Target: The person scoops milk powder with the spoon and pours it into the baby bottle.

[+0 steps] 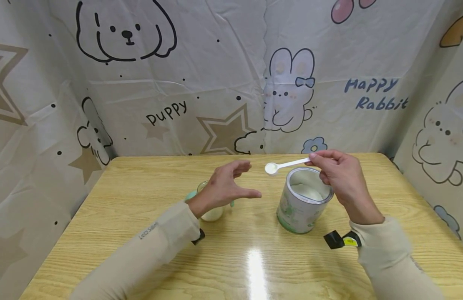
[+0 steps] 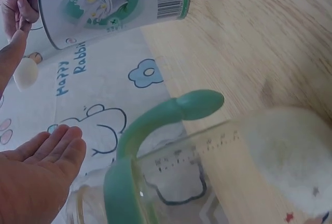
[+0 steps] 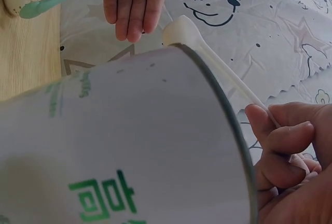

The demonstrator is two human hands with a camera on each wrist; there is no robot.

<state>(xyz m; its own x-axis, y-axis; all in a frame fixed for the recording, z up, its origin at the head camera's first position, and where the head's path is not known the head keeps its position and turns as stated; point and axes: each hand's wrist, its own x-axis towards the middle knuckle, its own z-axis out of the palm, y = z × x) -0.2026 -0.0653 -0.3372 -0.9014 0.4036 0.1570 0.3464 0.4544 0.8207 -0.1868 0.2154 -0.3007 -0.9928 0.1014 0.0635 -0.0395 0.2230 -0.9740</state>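
Note:
My right hand [image 1: 340,175] pinches the end of a white measuring scoop [image 1: 288,165], its bowl holding white powder. The scoop is above the rim of an open milk powder can [image 1: 300,212], with its bowl past the can's left side. Pale powder shows inside the can. My left hand [image 1: 227,183] is held out with fingers and thumb apart, nothing between them, facing the scoop. Below and behind that hand stands a clear baby bottle [image 2: 176,167] with green handles and white contents at its bottom; the hand partly hides it in the head view.
Everything stands on a light wooden table [image 1: 250,237]. A cloth [image 1: 216,83] printed with cartoon animals hangs behind the table and at both sides. A black strap [image 1: 342,240] is on the right wrist.

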